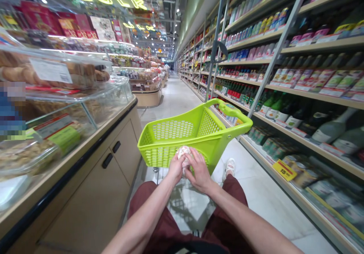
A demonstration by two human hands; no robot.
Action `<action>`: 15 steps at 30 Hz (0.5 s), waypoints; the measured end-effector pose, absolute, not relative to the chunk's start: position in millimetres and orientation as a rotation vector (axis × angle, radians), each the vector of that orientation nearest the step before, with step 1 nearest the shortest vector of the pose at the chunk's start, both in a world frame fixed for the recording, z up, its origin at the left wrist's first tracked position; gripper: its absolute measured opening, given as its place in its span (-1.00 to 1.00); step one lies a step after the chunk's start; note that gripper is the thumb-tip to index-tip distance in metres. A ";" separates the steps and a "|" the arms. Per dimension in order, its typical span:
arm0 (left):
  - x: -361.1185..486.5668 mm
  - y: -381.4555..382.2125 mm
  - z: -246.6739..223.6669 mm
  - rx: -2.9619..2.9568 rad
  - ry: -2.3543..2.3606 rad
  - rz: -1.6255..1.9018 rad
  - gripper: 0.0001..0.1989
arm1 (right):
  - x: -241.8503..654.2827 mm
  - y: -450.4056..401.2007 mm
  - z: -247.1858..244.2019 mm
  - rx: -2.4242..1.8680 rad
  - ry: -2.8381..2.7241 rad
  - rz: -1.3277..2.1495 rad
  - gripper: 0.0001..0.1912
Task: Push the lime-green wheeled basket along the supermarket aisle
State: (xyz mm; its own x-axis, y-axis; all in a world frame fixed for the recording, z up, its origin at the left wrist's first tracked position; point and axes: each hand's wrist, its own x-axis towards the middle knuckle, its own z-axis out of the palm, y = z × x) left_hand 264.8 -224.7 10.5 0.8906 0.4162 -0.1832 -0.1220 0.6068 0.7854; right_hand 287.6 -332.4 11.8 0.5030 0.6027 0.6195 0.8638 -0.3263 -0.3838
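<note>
Your L hand [176, 166] and R hand [198, 170] are both closed on the crumpled whitish cloth [184, 156], ctr of frame, just below the green basket [170, 142]'s near side. Prob. light, soft, not fragile; pinch a bunched fold, w/ little force. Fingertips partly hidden behind it; cloth's underside & exact material unclear; forearms cut off at bottom edge.

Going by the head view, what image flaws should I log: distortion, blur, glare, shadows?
Head view: wide-angle stretch, with the right-hand shelves slanting steeply; packaged goods at left smeared, while the green cart is fairly crisp; glowing neon sign blurred; soft shadows on the pale floor; pixelated patch at the left edge.
</note>
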 end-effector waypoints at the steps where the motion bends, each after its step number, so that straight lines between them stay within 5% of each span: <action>1: 262.6 -225.7 12.0 0.865 0.351 0.213 -0.74 | 287.6 -335.2 6.5 -2.065 -1.286 -0.473 -0.42; 7: 258.4 -234.2 30.0 1.016 0.091 -0.129 -0.61 | 327.9 -361.6 -3.6 -2.021 -1.473 -0.632 -0.46; 11: 273.3 -224.4 32.9 1.551 0.187 0.344 -0.55 | 375.2 -394.2 29.7 -2.122 -1.137 -1.046 -0.52; 15: 278.9 -191.4 21.7 2.258 0.328 0.863 -0.49 | 398.4 -406.2 29.4 -2.231 -1.208 -1.100 -0.56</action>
State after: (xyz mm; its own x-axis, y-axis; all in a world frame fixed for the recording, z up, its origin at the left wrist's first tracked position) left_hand 278.9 -191.4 21.7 0.7476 0.4480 0.4904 -0.0086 -0.7317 0.6816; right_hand 398.4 -406.2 29.4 0.3261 0.5340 0.7801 0.8266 -0.5615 0.0389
